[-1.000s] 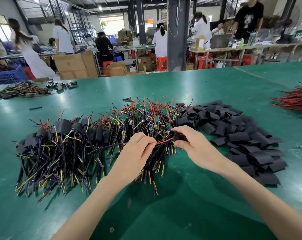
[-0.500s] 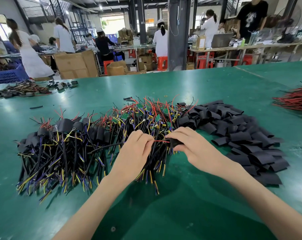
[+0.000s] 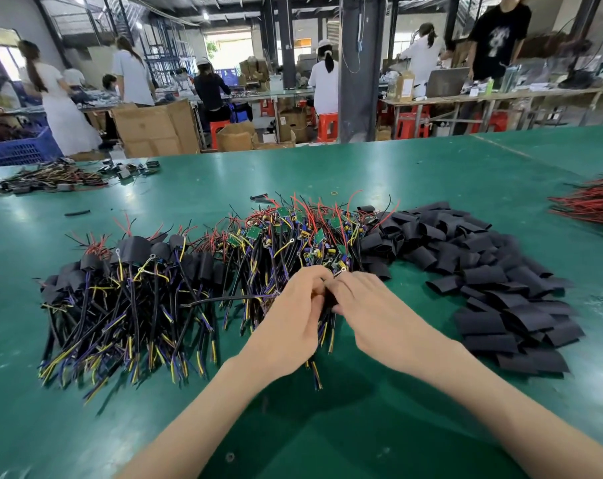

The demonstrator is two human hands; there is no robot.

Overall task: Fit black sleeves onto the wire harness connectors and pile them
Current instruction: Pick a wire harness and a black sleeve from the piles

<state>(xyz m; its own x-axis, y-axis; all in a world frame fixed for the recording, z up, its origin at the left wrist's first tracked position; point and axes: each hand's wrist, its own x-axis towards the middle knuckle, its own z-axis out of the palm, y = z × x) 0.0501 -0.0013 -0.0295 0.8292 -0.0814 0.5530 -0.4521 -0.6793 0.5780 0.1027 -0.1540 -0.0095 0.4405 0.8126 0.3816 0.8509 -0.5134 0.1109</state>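
Both hands meet over the near edge of the middle pile. The left hand [image 3: 289, 323] has its fingers [image 3: 308, 281] curled and pinching one wire harness [image 3: 224, 299], whose black cable trails off to the left. The right hand [image 3: 376, 316], knuckles touching the left, has its fingers [image 3: 352, 283] curled round a black sleeve [image 3: 332, 300], of which only a dark sliver shows between the two hands.

Behind the hands lies the pile of bare harnesses [image 3: 293, 243], with small green boards and red, yellow and blue leads. To the left, touching it, is the pile of sleeved harnesses [image 3: 127, 288], black caps at the far ends. To the right is a heap of loose sleeves [image 3: 483, 271], flat and black. All rest on the green tabletop [image 3: 327, 426]. A bundle of red wires [image 3: 590, 202] lies at the right edge.
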